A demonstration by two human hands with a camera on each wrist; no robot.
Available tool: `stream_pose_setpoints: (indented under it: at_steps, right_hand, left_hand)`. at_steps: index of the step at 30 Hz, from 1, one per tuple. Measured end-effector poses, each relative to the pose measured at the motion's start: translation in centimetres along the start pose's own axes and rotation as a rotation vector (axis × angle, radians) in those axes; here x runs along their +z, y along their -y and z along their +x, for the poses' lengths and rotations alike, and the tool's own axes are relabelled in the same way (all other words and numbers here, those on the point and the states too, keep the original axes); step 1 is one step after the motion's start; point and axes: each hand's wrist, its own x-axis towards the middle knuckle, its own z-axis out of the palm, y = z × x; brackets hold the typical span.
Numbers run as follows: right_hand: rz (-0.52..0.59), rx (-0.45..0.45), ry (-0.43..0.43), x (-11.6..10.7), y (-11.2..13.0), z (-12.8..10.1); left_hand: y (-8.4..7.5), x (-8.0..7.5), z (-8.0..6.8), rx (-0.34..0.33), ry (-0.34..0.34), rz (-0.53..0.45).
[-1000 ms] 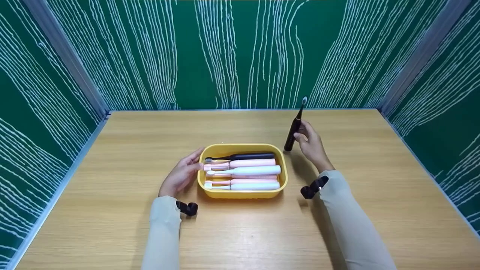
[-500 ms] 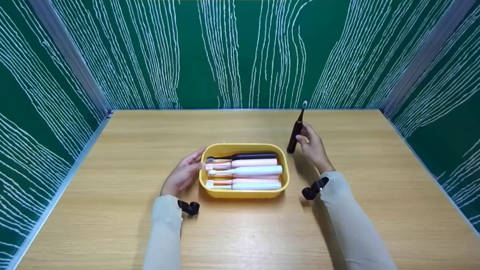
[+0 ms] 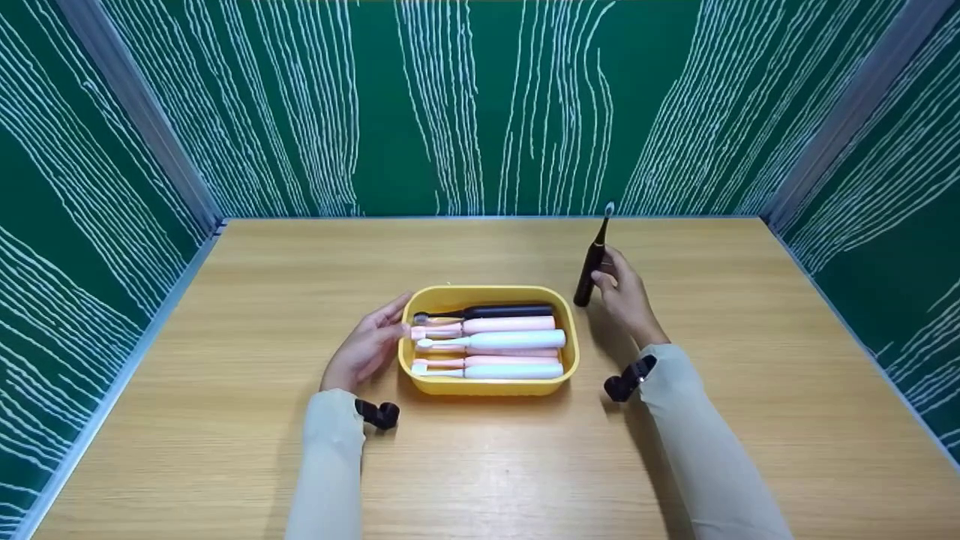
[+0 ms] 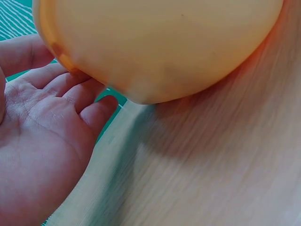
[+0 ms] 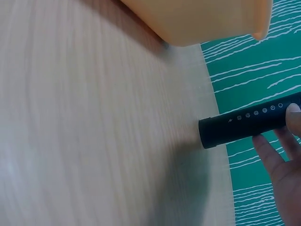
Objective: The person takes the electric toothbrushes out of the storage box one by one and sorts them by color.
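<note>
A yellow bin (image 3: 487, 387) stands on the table with several electric toothbrushes lying side by side in it. Among them are a black toothbrush (image 3: 510, 311), a pink toothbrush (image 3: 510, 325) and a white toothbrush (image 3: 517, 340). At the bin's left end my left hand (image 3: 361, 346) grips the rim, thumb over the edge and fingers against the outer wall. My right hand (image 3: 626, 294) pinches another black electric toothbrush (image 3: 589, 276) by its handle, right of the bin. That one is nearly upright, brush head up. Its base (image 5: 207, 133) shows in the right wrist view.
The wooden table (image 3: 480, 472) spreads around the bin. Green walls (image 3: 375, 112) with wavy white lines stand behind the table and at both sides. Each wrist wears a black camera mount, such as the right mount (image 3: 628, 377).
The whole view has shifted slightly since the first frame. Both hands keep their holds, on the bin and the black toothbrush, with hardly any movement.
</note>
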Motion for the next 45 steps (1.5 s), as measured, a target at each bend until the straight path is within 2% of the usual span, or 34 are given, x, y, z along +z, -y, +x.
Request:
stream_pose_setpoints:
  at_steps: [13,21,25,32,41,45]
  right_hand:
    - [-0.051,0.023,0.002,-0.2,-0.1,-0.1]
    - [-0.044,0.08,0.018,-0.3,-0.4,-0.6]
    - [-0.043,0.065,0.011,-0.7,-0.5,-0.7]
    - [-0.082,-0.027,-0.021,-1.4,-0.4,-0.9]
    - [-0.067,-0.025,-0.075,-2.2,-0.3,-1.3]
    - [-0.062,-0.028,-0.114,-2.4,0.9,-1.9]
  left_hand:
    - [-0.1,0.1,-0.1,0.011,0.007,-0.001]
    - [-0.1,0.2,-0.1,0.012,0.001,-0.005]
    - [-0.1,0.3,-0.2,0.016,0.004,-0.001]
    - [0.0,0.1,0.0,0.02,0.019,-0.006]
    - [0.1,0.0,-0.1,0.024,0.024,-0.022]
    - [0.0,0.1,-0.1,0.021,0.017,-0.011]
